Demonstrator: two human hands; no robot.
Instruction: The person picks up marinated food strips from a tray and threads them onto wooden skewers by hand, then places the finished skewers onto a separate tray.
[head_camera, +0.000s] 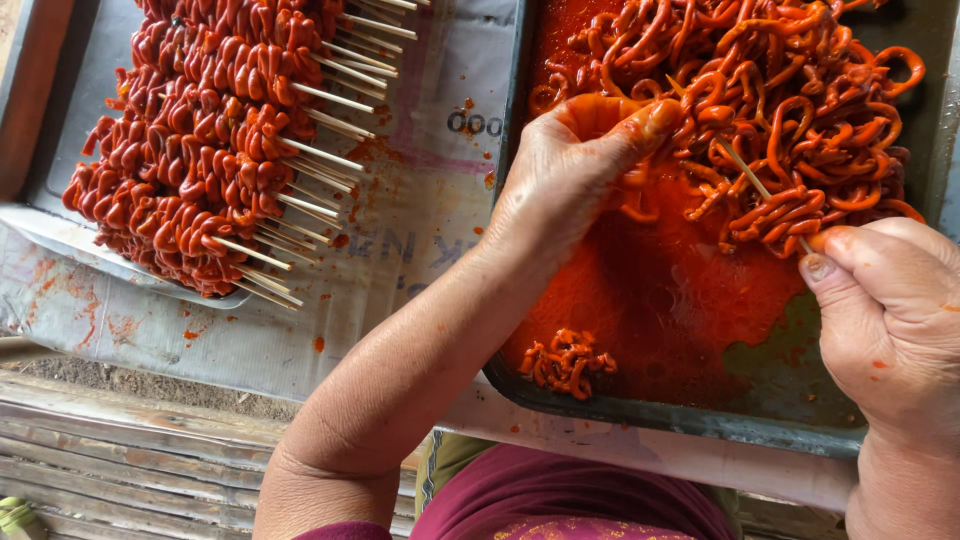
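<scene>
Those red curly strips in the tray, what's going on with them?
A person is threading red, sauce-coated strips onto a thin wooden skewer. The right hand holds the skewer by its end, while the left hand pinches strips in the dark tray, which is smeared with red sauce. To the left, a second tray holds a pile of filled skewers.
</scene>
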